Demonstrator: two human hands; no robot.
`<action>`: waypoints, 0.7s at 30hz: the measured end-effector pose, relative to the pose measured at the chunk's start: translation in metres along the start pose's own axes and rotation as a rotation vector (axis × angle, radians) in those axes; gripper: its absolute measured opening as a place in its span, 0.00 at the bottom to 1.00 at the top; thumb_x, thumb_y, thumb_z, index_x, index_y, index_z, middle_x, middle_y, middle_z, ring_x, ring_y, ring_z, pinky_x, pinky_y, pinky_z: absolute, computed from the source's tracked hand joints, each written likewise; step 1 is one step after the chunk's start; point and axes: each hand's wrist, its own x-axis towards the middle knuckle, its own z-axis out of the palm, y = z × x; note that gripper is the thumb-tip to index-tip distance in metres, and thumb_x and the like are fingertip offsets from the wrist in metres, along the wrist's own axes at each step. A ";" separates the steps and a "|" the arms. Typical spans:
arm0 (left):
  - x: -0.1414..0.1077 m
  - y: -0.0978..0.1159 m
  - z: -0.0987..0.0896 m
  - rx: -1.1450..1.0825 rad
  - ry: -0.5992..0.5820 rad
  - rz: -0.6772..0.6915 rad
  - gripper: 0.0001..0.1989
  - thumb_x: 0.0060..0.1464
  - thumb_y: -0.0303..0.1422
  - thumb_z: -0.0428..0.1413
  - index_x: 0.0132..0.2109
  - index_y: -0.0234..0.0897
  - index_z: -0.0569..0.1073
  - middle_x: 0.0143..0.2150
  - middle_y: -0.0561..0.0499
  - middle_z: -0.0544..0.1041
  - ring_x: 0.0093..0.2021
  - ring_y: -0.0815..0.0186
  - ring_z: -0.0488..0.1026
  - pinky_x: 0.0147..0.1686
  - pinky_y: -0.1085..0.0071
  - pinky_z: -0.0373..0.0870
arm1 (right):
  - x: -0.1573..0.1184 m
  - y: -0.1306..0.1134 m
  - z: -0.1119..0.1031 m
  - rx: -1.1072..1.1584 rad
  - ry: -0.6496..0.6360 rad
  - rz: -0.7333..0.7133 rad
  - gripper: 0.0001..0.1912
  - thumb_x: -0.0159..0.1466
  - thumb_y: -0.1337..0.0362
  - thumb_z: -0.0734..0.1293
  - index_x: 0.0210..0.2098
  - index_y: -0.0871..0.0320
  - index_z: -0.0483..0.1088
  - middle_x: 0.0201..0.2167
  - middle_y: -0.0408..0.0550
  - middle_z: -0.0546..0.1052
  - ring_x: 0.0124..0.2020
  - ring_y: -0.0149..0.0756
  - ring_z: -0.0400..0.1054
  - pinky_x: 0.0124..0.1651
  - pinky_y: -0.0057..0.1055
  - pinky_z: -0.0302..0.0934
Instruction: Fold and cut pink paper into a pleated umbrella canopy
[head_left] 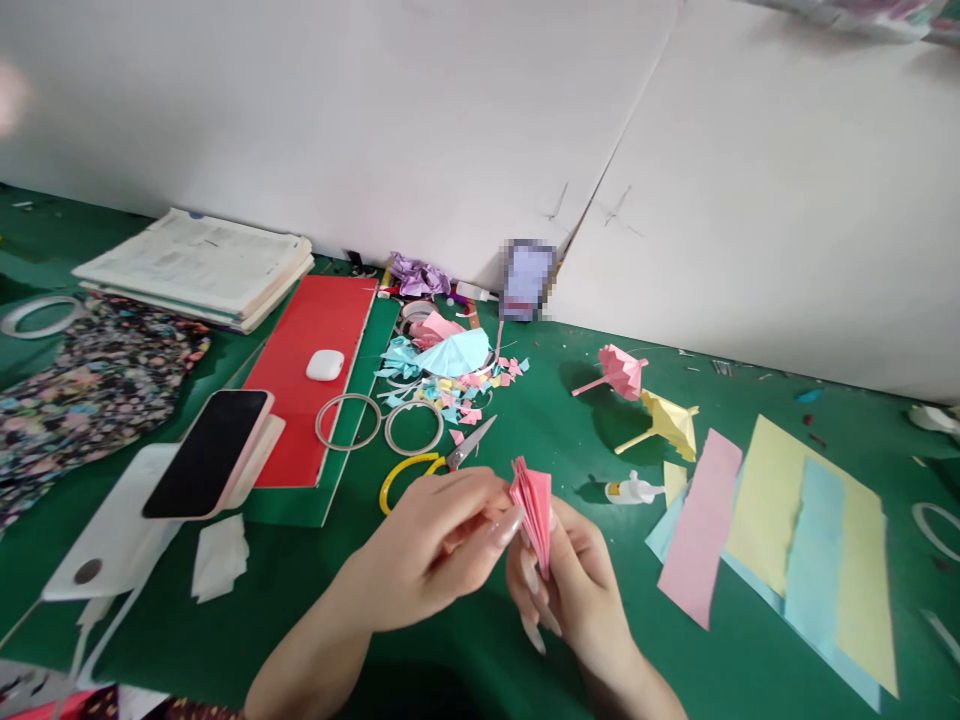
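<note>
The single view looks from the wearer's head, above and behind the hands, facing forward and down. They are close to the camera; the green tabletop spreads to either side of them, and the white wall beyond them fills the upper part.

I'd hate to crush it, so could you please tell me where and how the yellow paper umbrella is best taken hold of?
I'd pinch the yellow paper umbrella by its slim stick, coming from the left: the stick's free end points that way, while the creased canopy looks easier to crush.
</note>
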 end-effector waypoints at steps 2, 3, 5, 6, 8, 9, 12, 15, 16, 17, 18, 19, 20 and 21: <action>0.000 -0.001 0.000 0.019 0.009 0.013 0.10 0.61 0.28 0.48 0.30 0.38 0.57 0.23 0.58 0.58 0.23 0.75 0.53 0.22 0.76 0.51 | 0.000 0.000 0.001 -0.031 0.022 -0.003 0.19 0.65 0.49 0.59 0.27 0.58 0.60 0.11 0.32 0.57 0.09 0.20 0.48 0.12 0.17 0.52; 0.001 -0.001 0.000 0.027 0.009 0.014 0.11 0.61 0.28 0.48 0.30 0.38 0.57 0.23 0.58 0.57 0.23 0.75 0.53 0.22 0.76 0.50 | -0.001 0.000 0.001 -0.042 0.028 -0.007 0.19 0.65 0.49 0.59 0.28 0.58 0.60 0.11 0.32 0.58 0.09 0.20 0.48 0.12 0.17 0.51; 0.001 -0.001 0.000 0.034 0.001 0.012 0.10 0.61 0.27 0.48 0.30 0.38 0.57 0.23 0.59 0.57 0.23 0.76 0.52 0.22 0.77 0.50 | -0.001 0.001 0.001 -0.058 0.030 -0.018 0.19 0.66 0.49 0.58 0.28 0.58 0.60 0.11 0.32 0.58 0.09 0.19 0.49 0.12 0.16 0.50; 0.001 -0.001 0.000 0.036 -0.004 0.011 0.10 0.61 0.26 0.48 0.31 0.38 0.58 0.24 0.59 0.57 0.23 0.76 0.52 0.22 0.77 0.50 | -0.001 0.001 0.001 -0.063 0.027 -0.024 0.19 0.66 0.50 0.58 0.28 0.58 0.60 0.11 0.32 0.58 0.09 0.19 0.49 0.12 0.16 0.50; 0.002 0.000 -0.001 0.040 -0.013 0.011 0.09 0.61 0.26 0.48 0.32 0.38 0.58 0.24 0.59 0.57 0.23 0.76 0.53 0.22 0.78 0.50 | -0.002 0.001 0.000 -0.076 0.028 -0.030 0.19 0.66 0.50 0.58 0.28 0.58 0.60 0.11 0.32 0.58 0.09 0.19 0.49 0.13 0.16 0.50; 0.002 0.000 -0.001 0.039 -0.016 0.010 0.08 0.61 0.26 0.48 0.32 0.38 0.59 0.24 0.59 0.57 0.23 0.76 0.53 0.23 0.78 0.50 | -0.002 0.001 0.000 -0.081 0.030 -0.030 0.19 0.66 0.50 0.58 0.28 0.58 0.60 0.11 0.32 0.58 0.09 0.19 0.49 0.13 0.16 0.50; 0.001 0.001 0.000 0.026 -0.010 0.008 0.09 0.60 0.25 0.48 0.31 0.38 0.58 0.24 0.59 0.57 0.23 0.76 0.53 0.23 0.77 0.50 | -0.002 0.002 0.000 -0.080 0.034 -0.024 0.19 0.66 0.49 0.58 0.27 0.58 0.59 0.11 0.32 0.58 0.09 0.19 0.49 0.12 0.16 0.50; 0.000 0.001 0.001 0.034 0.010 0.014 0.11 0.60 0.24 0.48 0.30 0.38 0.56 0.24 0.59 0.57 0.23 0.76 0.53 0.23 0.77 0.50 | -0.002 0.002 0.000 -0.074 0.029 -0.016 0.19 0.66 0.50 0.58 0.27 0.58 0.59 0.11 0.32 0.58 0.09 0.19 0.49 0.12 0.16 0.51; 0.000 0.001 0.001 0.042 0.016 0.016 0.11 0.60 0.24 0.48 0.30 0.38 0.56 0.24 0.59 0.57 0.23 0.76 0.53 0.23 0.77 0.51 | -0.002 0.002 0.000 -0.075 0.026 -0.015 0.19 0.66 0.50 0.57 0.27 0.58 0.59 0.11 0.32 0.59 0.09 0.19 0.49 0.12 0.16 0.51; 0.000 0.001 0.001 0.050 0.022 0.017 0.11 0.60 0.24 0.48 0.30 0.38 0.56 0.24 0.59 0.57 0.23 0.76 0.53 0.23 0.77 0.51 | -0.002 0.002 0.000 -0.076 0.023 -0.016 0.19 0.66 0.50 0.57 0.27 0.58 0.60 0.11 0.32 0.59 0.09 0.19 0.49 0.12 0.16 0.51; 0.000 0.001 0.002 0.056 0.028 0.018 0.11 0.60 0.25 0.48 0.30 0.38 0.56 0.24 0.59 0.57 0.23 0.76 0.53 0.23 0.77 0.51 | -0.002 0.002 0.000 -0.078 0.023 -0.018 0.19 0.66 0.50 0.57 0.28 0.58 0.60 0.12 0.32 0.59 0.09 0.19 0.49 0.12 0.16 0.51; 0.000 0.001 0.002 0.061 0.032 0.019 0.11 0.60 0.25 0.48 0.30 0.38 0.56 0.24 0.59 0.57 0.23 0.76 0.54 0.23 0.77 0.51 | -0.002 0.002 0.000 -0.080 0.023 -0.019 0.19 0.66 0.50 0.57 0.28 0.58 0.60 0.12 0.32 0.58 0.09 0.19 0.49 0.12 0.16 0.50; 0.000 0.001 0.002 0.063 0.034 0.020 0.11 0.60 0.25 0.48 0.30 0.38 0.56 0.24 0.59 0.57 0.23 0.76 0.53 0.23 0.77 0.50 | -0.002 0.002 0.000 -0.084 0.026 -0.020 0.19 0.66 0.50 0.57 0.28 0.58 0.60 0.12 0.32 0.58 0.09 0.19 0.49 0.11 0.16 0.50; 0.000 0.001 0.002 0.064 0.035 0.022 0.11 0.60 0.25 0.48 0.30 0.38 0.55 0.24 0.59 0.56 0.23 0.76 0.53 0.23 0.77 0.50 | -0.002 0.002 0.000 -0.088 0.030 -0.020 0.19 0.66 0.50 0.58 0.28 0.58 0.60 0.11 0.33 0.58 0.09 0.20 0.49 0.11 0.16 0.50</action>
